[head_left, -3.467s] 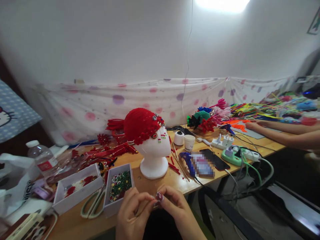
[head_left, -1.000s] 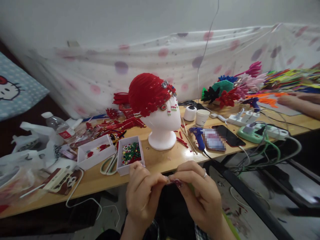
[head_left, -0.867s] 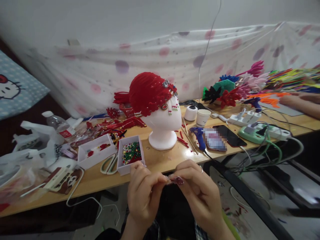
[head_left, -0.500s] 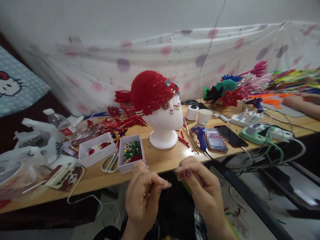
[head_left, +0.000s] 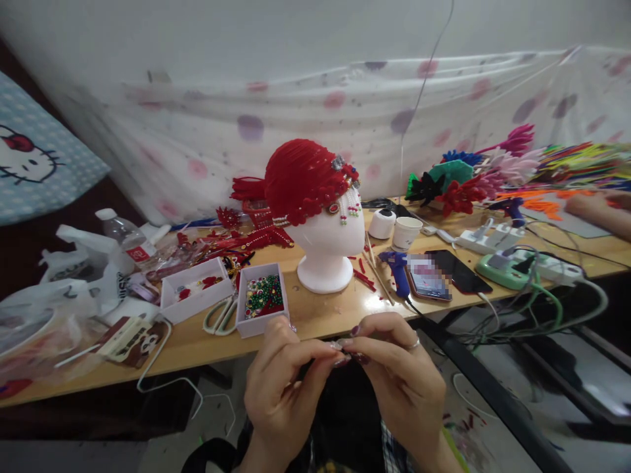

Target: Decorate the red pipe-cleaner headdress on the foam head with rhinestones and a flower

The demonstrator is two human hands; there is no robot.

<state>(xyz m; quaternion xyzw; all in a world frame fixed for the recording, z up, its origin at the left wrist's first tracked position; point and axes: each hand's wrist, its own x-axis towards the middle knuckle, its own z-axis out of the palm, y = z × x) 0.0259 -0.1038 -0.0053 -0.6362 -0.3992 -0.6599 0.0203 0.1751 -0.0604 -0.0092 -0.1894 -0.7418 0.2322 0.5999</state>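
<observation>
L hand (head_left: pixel 280 394) & R hand (head_left: pixel 409 381) have fingers (head_left: pixel 309 351) pinched closed, contents unclear; btl's (head_left: pixel 116 228) red label (head_left: pixel 140 251) txt is illegible.

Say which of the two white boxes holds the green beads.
The right-hand box, nearer the model head. The other box shows red and white pieces but no green.

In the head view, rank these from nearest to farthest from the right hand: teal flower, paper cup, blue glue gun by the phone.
From the right hand:
1. Blue glue gun, near the table's front edge
2. Paper cup, behind it
3. Teal flower, farther back, to the right
</observation>
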